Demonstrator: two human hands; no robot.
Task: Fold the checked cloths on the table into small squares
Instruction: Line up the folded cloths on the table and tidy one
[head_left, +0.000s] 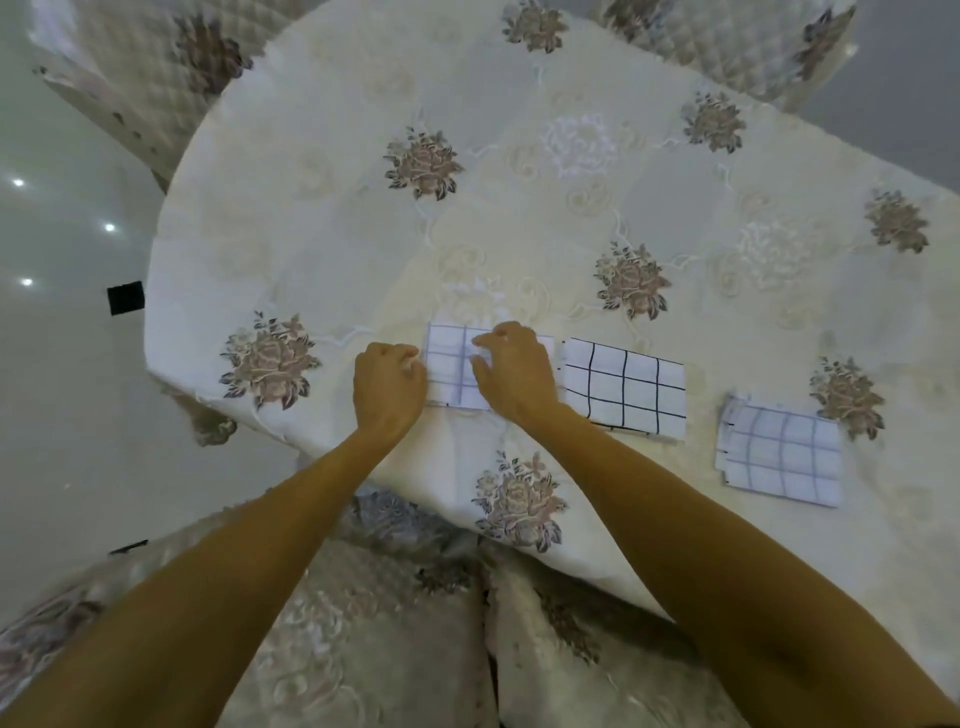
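Toward 6 o'clock on the table (519, 234), the pale-lined checked cloth (448, 364) is lying partly folded. Left hand (387, 387) is gripping its 9 o'clock edge with curled fingers; right hand (511, 370) is pinching the top layer — probably keeping layers aligned for another fold. Black-lined cloth (623, 389) and blue-lined cloth (779, 457) are lying folded at 3 o'clock — set aside, apparently done.

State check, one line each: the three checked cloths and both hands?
left cloth: partly folded, flat on the tablecloth, both hands on it.
middle cloth: folded, lying flat, untouched.
right cloth: folded, layered edges showing on its left side, untouched.
left hand: fingers curled, grips the left cloth's left edge.
right hand: fingers curled, pinches the left cloth's top layer.
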